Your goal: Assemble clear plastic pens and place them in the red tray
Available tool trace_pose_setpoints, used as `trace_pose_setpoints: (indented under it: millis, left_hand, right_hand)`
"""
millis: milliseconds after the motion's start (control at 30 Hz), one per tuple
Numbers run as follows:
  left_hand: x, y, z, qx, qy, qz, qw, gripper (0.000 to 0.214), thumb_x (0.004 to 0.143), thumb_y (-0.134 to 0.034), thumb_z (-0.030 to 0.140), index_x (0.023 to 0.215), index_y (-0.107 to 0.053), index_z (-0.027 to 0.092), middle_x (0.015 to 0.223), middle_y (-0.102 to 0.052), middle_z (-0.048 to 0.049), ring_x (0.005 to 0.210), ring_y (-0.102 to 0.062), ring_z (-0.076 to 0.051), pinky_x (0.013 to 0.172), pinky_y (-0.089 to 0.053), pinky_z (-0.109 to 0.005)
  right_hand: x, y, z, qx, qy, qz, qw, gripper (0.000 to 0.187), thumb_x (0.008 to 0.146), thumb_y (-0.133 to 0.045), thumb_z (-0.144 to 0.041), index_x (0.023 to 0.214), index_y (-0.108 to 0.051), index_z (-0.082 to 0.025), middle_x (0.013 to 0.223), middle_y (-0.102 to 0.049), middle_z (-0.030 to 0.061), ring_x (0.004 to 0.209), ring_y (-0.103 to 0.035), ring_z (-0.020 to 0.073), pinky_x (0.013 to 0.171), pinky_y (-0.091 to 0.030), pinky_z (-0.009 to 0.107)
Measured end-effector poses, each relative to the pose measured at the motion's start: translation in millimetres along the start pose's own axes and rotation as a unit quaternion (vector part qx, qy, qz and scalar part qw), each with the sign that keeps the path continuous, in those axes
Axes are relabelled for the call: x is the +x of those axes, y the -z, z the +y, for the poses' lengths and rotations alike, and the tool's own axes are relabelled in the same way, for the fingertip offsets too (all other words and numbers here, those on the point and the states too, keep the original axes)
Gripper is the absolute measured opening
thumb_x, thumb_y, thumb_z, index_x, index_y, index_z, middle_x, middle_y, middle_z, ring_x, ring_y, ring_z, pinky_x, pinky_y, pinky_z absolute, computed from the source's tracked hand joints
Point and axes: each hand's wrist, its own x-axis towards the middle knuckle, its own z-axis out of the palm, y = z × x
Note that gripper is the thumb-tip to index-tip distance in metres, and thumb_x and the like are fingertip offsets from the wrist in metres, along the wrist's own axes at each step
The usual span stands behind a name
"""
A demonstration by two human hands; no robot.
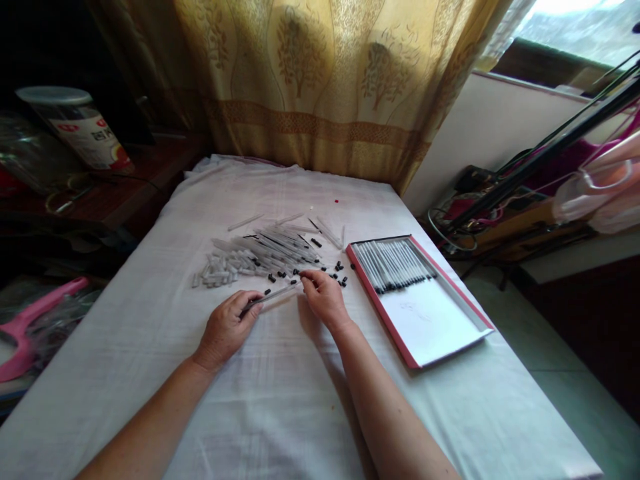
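Observation:
My left hand rests on the white cloth and grips one end of a clear pen barrel that lies slanted between both hands. My right hand pinches at the barrel's other end, fingers pressed together; whether a small piece sits in the pinch I cannot make out. Just beyond the hands lies a heap of clear pen barrels and refills, with several small black caps scattered to its right. A red-edged shallow box at the right holds a row of finished pens.
The table is covered by a white cloth and ends at a gold patterned curtain. A jar stands on a dark shelf at left; a pink plastic object lies lower left. Cables and bags crowd the right side.

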Motion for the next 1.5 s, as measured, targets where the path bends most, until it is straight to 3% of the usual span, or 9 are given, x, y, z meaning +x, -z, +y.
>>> trace_pose_setpoints:
  millis: [233,367,467,633,767,1000,1167,1367,1500]
  left_hand:
    - [-1,-0.5,1,-0.022,0.035,0.000,0.999,0.028,0.089,-0.051,0.042,0.096,-0.068,0.021,0.093,-0.074,-0.0049,0.087,-0.070,-0.020,0.080,-0.054,-0.030]
    - [-2,0.0,-3,-0.094,0.114,0.027,0.989,0.031,0.086,-0.055,0.046,0.098,-0.066,0.020,0.093,-0.074,-0.0058,0.086,-0.070,-0.021,0.079,-0.055,-0.031]
    - [1,3.7,-6,-0.199,0.159,0.051,0.966,0.036,0.087,-0.054,0.049,0.105,-0.061,0.019,0.088,-0.074,-0.0053,0.086,-0.071,-0.020,0.082,-0.055,-0.033]
    - [3,8.9,-3,-0.227,0.152,0.039,0.961,0.037,0.091,-0.049,0.047,0.113,-0.059,0.019,0.093,-0.075,-0.0064,0.097,-0.069,-0.021,0.098,-0.048,-0.040]
    - [2,6.1,-1,-0.220,0.148,0.023,0.964,0.031,0.091,-0.048,0.045,0.105,-0.059,0.020,0.093,-0.075,-0.0067,0.094,-0.070,-0.021,0.092,-0.052,-0.039]
    - [-2,2.3,-2,-0.105,0.107,-0.012,0.989,0.026,0.089,-0.050,0.042,0.101,-0.060,0.021,0.091,-0.074,-0.0048,0.087,-0.070,-0.020,0.078,-0.054,-0.031]
    - [-5,1.3,2,-0.021,-0.008,-0.030,0.999,0.025,0.093,-0.048,0.038,0.102,-0.064,0.021,0.093,-0.073,-0.0049,0.084,-0.070,-0.019,0.077,-0.055,-0.029]
    - [-7,0.4,4,0.013,-0.073,-0.055,0.996,0.025,0.096,-0.048,0.034,0.108,-0.065,0.021,0.099,-0.074,-0.0063,0.091,-0.070,-0.020,0.085,-0.055,-0.033]
    - [-6,0.5,5,0.018,-0.079,-0.055,0.995,0.025,0.096,-0.048,0.034,0.108,-0.066,0.021,0.098,-0.074,-0.0067,0.090,-0.070,-0.021,0.084,-0.055,-0.033]
  right_hand:
    - [3,-16,-3,0.043,-0.039,-0.060,0.996,0.022,0.084,-0.057,-0.033,0.082,-0.074,-0.020,0.076,-0.073,0.0028,0.068,-0.068,0.0189,0.069,-0.053,0.030]
    - [-2,-19,-2,0.094,-0.065,-0.001,0.993,0.034,0.092,-0.045,-0.039,0.095,-0.072,-0.019,0.078,-0.072,0.0030,0.058,-0.064,0.0154,0.059,-0.051,0.027]
    - [-2,-14,-3,-0.014,-0.016,0.023,1.000,0.026,0.090,-0.049,-0.029,0.097,-0.073,-0.021,0.089,-0.073,0.0051,0.074,-0.067,0.0175,0.072,-0.052,0.028]
    - [2,-10,-16,-0.269,0.036,-0.102,0.957,0.022,0.088,-0.057,-0.021,0.101,-0.074,-0.023,0.109,-0.069,0.0090,0.092,-0.066,0.0214,0.084,-0.049,0.031]
    - [4,-11,-21,-0.322,0.022,-0.131,0.937,0.020,0.090,-0.055,-0.022,0.098,-0.074,-0.019,0.106,-0.069,0.0117,0.089,-0.066,0.0230,0.082,-0.049,0.033]
    - [-19,1,-4,0.026,-0.062,-0.037,0.997,0.024,0.085,-0.054,-0.023,0.103,-0.069,-0.019,0.092,-0.073,0.0074,0.080,-0.067,0.0192,0.075,-0.052,0.031]
    - [-44,7,-3,0.276,-0.206,-0.022,0.939,0.027,0.073,-0.067,-0.043,0.082,-0.064,-0.018,0.069,-0.068,0.0016,0.047,-0.054,0.0107,0.039,-0.038,0.020]
    - [-46,13,-10,0.384,-0.207,-0.050,0.899,0.029,0.066,-0.075,-0.039,0.081,-0.062,-0.019,0.067,-0.066,-0.0007,0.048,-0.051,0.0072,0.040,-0.035,0.016]
    - [-46,13,-10,0.369,-0.198,-0.075,0.905,0.025,0.067,-0.074,-0.035,0.083,-0.063,-0.019,0.072,-0.069,0.0013,0.049,-0.052,0.0078,0.041,-0.036,0.017]
